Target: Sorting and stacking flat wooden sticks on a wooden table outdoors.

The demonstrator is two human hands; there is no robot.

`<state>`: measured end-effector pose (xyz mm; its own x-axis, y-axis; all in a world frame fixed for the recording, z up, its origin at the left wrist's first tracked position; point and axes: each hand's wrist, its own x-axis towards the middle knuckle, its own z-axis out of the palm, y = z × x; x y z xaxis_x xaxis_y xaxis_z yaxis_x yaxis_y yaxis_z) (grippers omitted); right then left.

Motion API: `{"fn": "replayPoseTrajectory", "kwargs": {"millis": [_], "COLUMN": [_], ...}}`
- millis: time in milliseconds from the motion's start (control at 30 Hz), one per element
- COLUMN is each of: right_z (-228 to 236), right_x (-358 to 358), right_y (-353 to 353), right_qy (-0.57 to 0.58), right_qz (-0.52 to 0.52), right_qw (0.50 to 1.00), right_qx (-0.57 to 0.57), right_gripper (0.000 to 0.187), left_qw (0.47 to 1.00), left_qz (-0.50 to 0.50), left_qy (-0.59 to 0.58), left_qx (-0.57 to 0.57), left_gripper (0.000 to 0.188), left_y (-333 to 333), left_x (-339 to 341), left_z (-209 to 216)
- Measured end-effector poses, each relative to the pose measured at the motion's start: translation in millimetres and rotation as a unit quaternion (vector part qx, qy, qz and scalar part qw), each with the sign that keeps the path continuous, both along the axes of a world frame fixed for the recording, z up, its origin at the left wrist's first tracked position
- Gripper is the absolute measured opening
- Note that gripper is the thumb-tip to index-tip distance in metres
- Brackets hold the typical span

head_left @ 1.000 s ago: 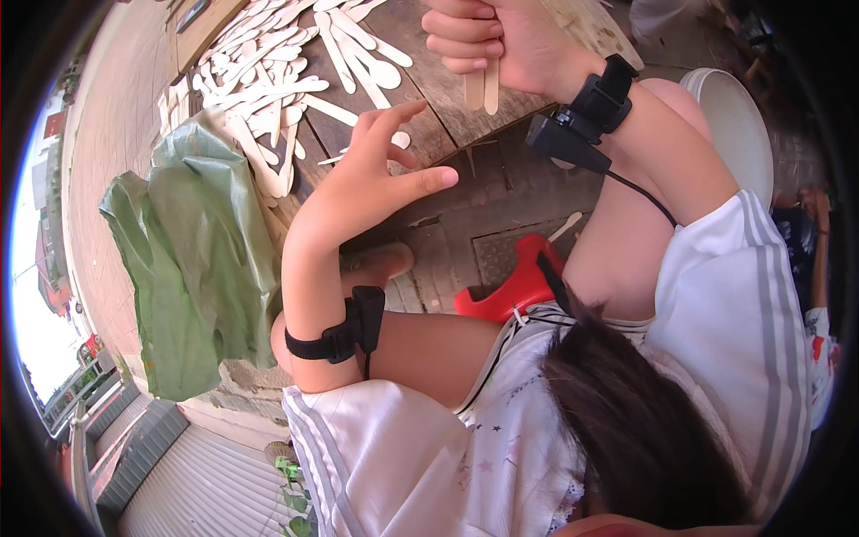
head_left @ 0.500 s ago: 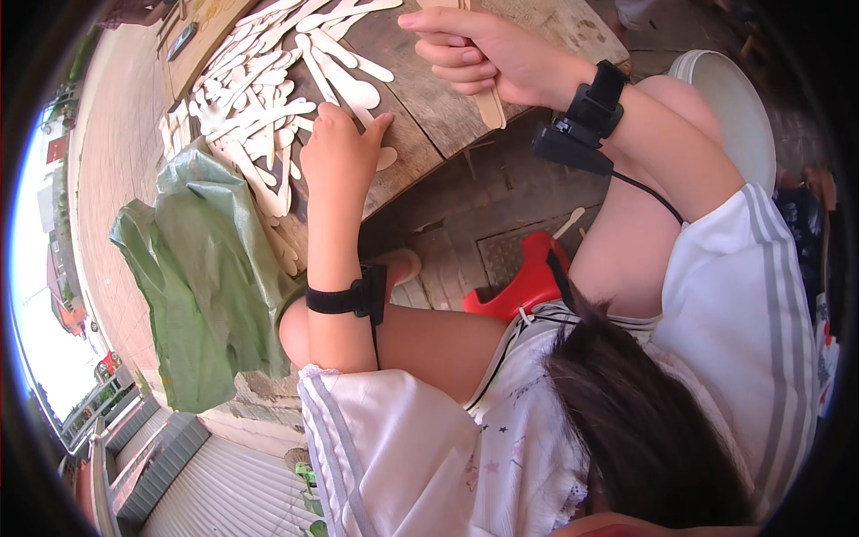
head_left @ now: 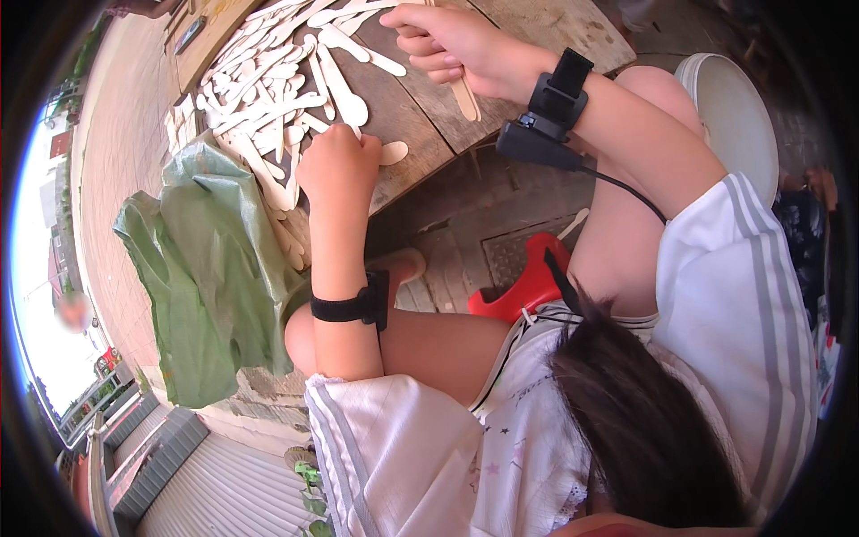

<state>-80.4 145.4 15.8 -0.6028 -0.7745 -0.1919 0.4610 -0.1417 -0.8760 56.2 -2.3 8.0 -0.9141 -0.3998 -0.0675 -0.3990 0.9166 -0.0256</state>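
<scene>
My right hand [head_left: 461, 49] is raised over the far part of the table, its fingers wrapped round a few flat wooden spoons [head_left: 465, 100]. Their lower ends stick out below my fist, and the upper part runs off the top of the view. Closed near the table's front edge, my left hand [head_left: 338, 170] has a pale bit of a wooden spoon [head_left: 358, 132] showing at its fingertips. The back of the hand hides most of that grip. A rounded spoon end [head_left: 394, 153] lies just right of it. Beyond spreads a heap of wooden spoons [head_left: 268, 89].
A green woven plastic sheet [head_left: 210, 268] hangs off the left side of the wooden table [head_left: 407, 116]. Under the table edge is a red plastic seat [head_left: 519, 286]. A whitish round tub [head_left: 738, 125] stands at the right. A dark cable [head_left: 626, 183] trails from my right wrist strap.
My left thumb and fingers have closed, and a spoon beyond them has shifted nearer the hand. My right hand has moved a little left, still gripping its spoons.
</scene>
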Motion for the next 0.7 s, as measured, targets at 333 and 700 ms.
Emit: {"fn": "replayPoseTrajectory", "kwargs": {"millis": [333,700], "right_z": [-6,-12], "right_x": [8,9], "right_y": [-16,-9], "right_qy": [0.0,0.018], "right_qz": [0.014,0.042], "right_qw": [1.0,0.992], "right_qx": [0.009,0.119], "right_gripper": [0.041,0.036], "left_qw": [0.999,0.976], "left_qz": [0.019,-0.016], "left_qy": [0.012,0.127], "left_qx": [-0.039,0.176], "left_gripper": [0.025,0.025], "left_y": [-9,13], "left_x": [4,2], "left_z": [-1,6]}}
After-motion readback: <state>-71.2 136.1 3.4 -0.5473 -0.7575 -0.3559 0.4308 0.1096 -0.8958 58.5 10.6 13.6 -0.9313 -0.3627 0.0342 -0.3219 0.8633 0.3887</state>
